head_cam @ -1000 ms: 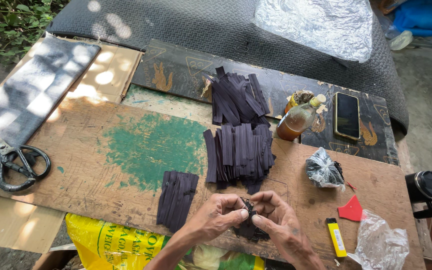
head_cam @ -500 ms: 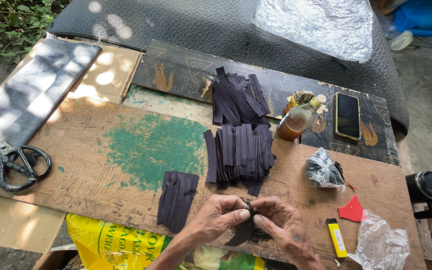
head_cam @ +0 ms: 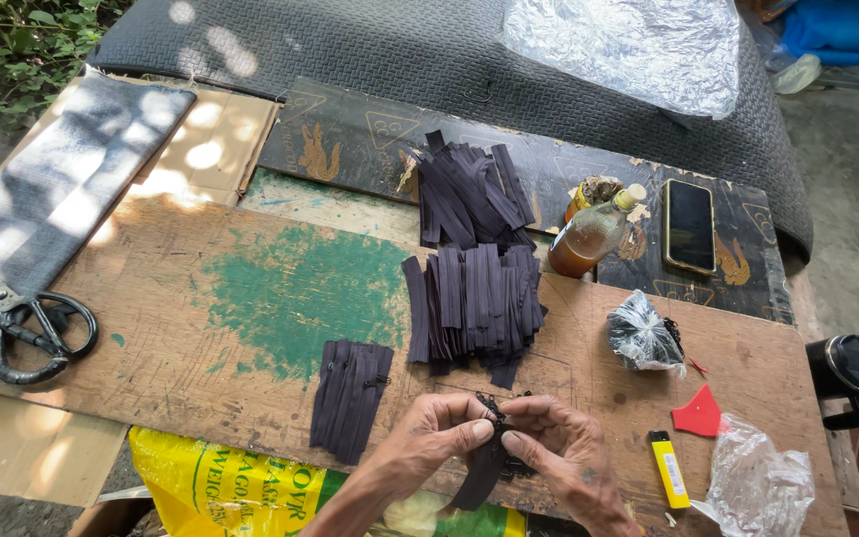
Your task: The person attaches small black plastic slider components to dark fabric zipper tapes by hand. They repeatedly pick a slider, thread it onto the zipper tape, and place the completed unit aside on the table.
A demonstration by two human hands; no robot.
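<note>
My left hand (head_cam: 439, 435) and my right hand (head_cam: 564, 447) meet at the near edge of the wooden board (head_cam: 201, 328), both pinching one dark zipper strip (head_cam: 479, 472) that hangs down between them. Just left of my hands lies a small stack of dark zipper strips (head_cam: 350, 396). Beyond my hands sits a bigger pile of the same strips (head_cam: 474, 303), and a third pile (head_cam: 469, 189) lies farther back on a dark panel.
Large black-handled scissors (head_cam: 27, 333) rest at the far left. A bottle of amber liquid (head_cam: 594, 234) and a phone (head_cam: 690, 226) lie at the back right. A plastic bag of small dark parts (head_cam: 640, 336), a red scrap (head_cam: 700, 413) and a yellow lighter (head_cam: 668, 469) sit right of my hands.
My hands have stayed at the board's near edge; the fingers have shifted on the zipper strip, which now hangs lower between them.
</note>
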